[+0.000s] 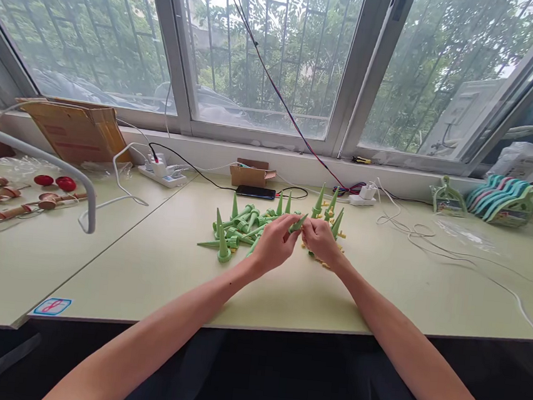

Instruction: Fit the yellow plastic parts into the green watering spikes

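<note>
Above the middle of the table, my left hand (pixel 274 241) grips a green plastic spike (pixel 299 222), pointed and held at a tilt. My right hand (pixel 320 240) is closed against the other end of it; whatever its fingers pinch is hidden. Left of my hands lies a pile of green spikes (pixel 245 224), some lying flat and some upright with the tip up. Behind and beside my right hand stand several more upright green spikes (pixel 317 204), among small yellow pieces (pixel 342 235).
A phone (pixel 256 192) lies before a small open cardboard box (pixel 251 174). Power strips (pixel 162 176) and cables run along the back. Green and pink hangers (pixel 502 201) are at the right; wooden toys (pixel 5 194) and a white metal bar (pixel 53 159) at the left.
</note>
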{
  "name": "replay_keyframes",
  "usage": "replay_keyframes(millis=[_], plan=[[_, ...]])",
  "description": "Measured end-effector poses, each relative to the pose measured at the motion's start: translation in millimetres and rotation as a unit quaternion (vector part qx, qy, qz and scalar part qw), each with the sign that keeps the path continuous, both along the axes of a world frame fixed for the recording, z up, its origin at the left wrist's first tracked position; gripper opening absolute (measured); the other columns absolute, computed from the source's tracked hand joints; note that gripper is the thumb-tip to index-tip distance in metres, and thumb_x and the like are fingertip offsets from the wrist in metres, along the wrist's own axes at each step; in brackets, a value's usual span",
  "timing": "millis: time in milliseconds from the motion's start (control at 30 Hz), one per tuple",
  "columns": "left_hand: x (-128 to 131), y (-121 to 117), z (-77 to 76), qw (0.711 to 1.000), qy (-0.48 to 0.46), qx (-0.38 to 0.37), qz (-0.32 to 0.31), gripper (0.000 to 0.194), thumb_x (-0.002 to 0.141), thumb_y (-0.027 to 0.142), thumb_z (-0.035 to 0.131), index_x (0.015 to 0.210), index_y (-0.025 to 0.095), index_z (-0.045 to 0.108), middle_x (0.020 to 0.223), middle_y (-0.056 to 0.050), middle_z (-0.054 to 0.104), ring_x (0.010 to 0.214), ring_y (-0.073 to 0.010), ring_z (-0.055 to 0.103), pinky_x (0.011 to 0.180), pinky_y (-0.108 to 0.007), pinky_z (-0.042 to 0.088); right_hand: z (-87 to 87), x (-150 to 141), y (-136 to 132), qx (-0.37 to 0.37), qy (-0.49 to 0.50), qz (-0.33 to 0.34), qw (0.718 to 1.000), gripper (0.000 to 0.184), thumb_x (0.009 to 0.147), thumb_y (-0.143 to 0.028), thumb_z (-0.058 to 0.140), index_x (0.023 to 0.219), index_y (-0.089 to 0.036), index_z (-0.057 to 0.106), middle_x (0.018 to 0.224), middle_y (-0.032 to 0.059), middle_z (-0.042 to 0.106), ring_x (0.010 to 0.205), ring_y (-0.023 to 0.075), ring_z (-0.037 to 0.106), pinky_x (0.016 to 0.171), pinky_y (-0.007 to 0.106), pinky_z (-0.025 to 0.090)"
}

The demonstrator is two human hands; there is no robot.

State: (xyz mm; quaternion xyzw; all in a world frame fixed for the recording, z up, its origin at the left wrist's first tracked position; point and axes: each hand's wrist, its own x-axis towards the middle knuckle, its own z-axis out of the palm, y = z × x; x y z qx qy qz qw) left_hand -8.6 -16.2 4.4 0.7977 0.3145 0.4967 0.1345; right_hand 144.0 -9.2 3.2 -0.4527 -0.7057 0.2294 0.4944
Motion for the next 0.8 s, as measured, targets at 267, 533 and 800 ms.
replay_keyframes(millis=[267,533,800], plan=[[1.3,-1.4,1.8,1.000,-0.008,-0.009,0.010,0.014,0.085,0.015,0.052,0.097,0.021,0.059,0.082,0.000,0.060,0.051,-0.0076,0.042,0.056,-0.022,0.041,-0.7,-0.6,0.3,0.003,0.018,0.003,1.000,0.054,0.093,-0.058,0.039,0.054,-0.021,0.037,0.045,-0.0016,0.041,0.043,0.0109,0.038,0.044,0.026,0.031],[3.3,-2.2,4.7,0.998,-0.036,-0.043,0.022,0.013,0.084,0.017,0.054,0.096,0.021,0.058,0.079,0.001,0.060,0.050,-0.0065,0.042,0.053,-0.021,0.041,0.0,-1.0,0.2,0.015,0.012,0.010,1.000,0.055,0.094,-0.065,0.037,0.061,-0.021,0.041,0.050,-0.0020,0.042,0.045,0.0114,0.039,0.045,0.026,0.031],[3.5,-0.7,5.3,0.989,-0.094,-0.115,0.006,0.020,0.079,0.016,0.060,0.097,0.019,0.054,0.107,-0.006,0.057,0.066,-0.0078,0.059,0.054,-0.020,0.050,-0.4,-0.5,0.2,0.026,0.007,-0.020,0.999,0.051,0.096,-0.061,0.037,0.063,-0.022,0.041,0.051,-0.0024,0.043,0.047,0.0114,0.038,0.047,0.026,0.032]])
